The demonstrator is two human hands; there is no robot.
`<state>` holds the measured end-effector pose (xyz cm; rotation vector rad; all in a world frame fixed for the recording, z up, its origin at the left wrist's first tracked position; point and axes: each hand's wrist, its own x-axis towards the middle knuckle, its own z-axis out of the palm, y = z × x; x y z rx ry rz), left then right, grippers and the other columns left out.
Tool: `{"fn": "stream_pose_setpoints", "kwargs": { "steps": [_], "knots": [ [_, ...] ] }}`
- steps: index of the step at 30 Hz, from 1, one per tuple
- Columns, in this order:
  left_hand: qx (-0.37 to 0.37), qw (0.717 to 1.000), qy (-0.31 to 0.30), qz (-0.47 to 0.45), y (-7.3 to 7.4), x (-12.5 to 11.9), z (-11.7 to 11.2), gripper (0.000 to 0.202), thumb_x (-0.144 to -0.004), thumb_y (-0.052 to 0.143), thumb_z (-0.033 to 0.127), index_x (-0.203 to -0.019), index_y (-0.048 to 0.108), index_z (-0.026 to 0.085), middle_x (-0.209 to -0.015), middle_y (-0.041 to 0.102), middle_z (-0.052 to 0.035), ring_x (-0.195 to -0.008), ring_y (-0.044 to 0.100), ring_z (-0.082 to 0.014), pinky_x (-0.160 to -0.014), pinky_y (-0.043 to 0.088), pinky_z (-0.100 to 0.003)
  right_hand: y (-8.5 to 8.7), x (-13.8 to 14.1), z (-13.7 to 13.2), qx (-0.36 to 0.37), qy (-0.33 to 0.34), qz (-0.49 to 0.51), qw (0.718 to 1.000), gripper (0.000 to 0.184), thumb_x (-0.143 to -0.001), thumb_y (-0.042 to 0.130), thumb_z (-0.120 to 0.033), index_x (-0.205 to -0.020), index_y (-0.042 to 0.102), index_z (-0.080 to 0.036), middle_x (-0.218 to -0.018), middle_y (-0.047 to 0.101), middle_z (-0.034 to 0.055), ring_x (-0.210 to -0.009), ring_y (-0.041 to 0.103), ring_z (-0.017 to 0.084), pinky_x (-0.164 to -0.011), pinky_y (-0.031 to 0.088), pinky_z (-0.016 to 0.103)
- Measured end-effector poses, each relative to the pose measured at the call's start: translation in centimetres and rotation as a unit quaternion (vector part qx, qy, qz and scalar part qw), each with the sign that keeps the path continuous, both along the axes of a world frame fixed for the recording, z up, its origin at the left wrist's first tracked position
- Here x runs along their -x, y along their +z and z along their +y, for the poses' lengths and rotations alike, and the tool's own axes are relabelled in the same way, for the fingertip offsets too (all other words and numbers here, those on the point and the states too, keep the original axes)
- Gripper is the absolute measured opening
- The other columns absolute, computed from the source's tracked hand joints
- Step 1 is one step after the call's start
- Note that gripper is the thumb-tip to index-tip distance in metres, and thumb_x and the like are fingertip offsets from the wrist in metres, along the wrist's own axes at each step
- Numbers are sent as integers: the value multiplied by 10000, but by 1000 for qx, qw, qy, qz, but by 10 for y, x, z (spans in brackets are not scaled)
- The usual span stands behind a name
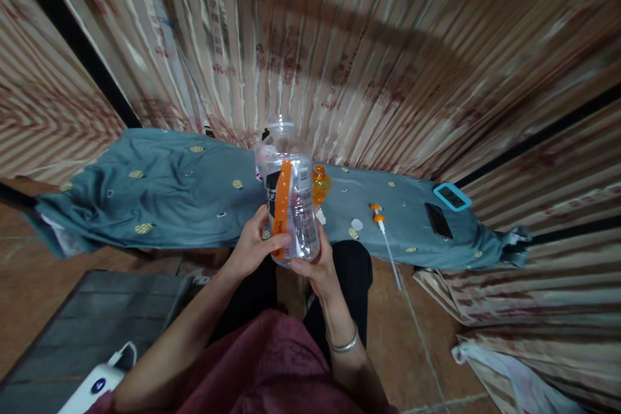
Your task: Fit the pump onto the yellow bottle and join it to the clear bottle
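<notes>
Between my hands is a large clear plastic bottle (305, 210) with an orange, black and white label, its uncapped neck pointing away from me. My left hand (255, 242) grips its lower left side, the thumb lying across the label. My right hand (317, 264) holds the lower right side near the base. Just behind the bottle to the right stands a small orange open-necked bottle (319, 186), partly hidden. Farther right lies an orange pump head (377, 215) with a long pale tube hanging over the cloth's edge. A white round disc (356, 224) rests nearby.
A green patterned cloth (184, 207) covers the narrow table. At its right end lie a black phone (438, 220) and a blue-framed device (452, 196). A white power bank (94, 388) with a cable sits on a grey surface (97, 330) at lower left. Striped curtains surround the table.
</notes>
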<state>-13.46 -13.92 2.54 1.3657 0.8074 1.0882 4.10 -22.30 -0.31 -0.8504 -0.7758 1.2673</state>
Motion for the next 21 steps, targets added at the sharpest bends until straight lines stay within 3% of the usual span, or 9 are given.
{"fn": "stream_pose_setpoints", "kwargs": {
  "steps": [4,9,15,21],
  "knots": [
    [68,997,42,-12,2,11,2,772,-592,1131,742,-1075,826,223,-1064,888,-66,-1046,836,-340,-1016,722,-461,-5,13,18,-3,24,-41,999,1208,-497,1275,-316,-1594,776,-378,-1633,880,52,-1565,809,415,-1389,632,610],
    [95,992,77,-20,-8,25,10,843,-519,1152,763,-1077,832,219,-1032,906,-78,-1020,873,-359,-983,753,-489,-18,25,35,7,43,-75,996,1297,-502,1286,-414,-1658,703,-329,-1781,781,115,-1694,716,436,-1473,542,609],
    [79,991,105,15,-26,41,27,865,-514,1148,787,-1092,820,233,-1036,908,-85,-1020,883,-375,-958,764,-514,-28,36,55,3,74,-104,992,1126,-580,1249,-488,-1577,758,-305,-1620,880,94,-1590,801,414,-1437,576,606],
    [61,986,146,44,-38,50,48,829,-497,1141,697,-1080,784,228,-1022,883,-49,-973,837,-309,-938,722,-459,-48,46,83,19,83,-151,985,1172,-519,1249,-601,-1549,784,-292,-1531,923,85,-1464,872,399,-1342,673,584]
  ]
}}
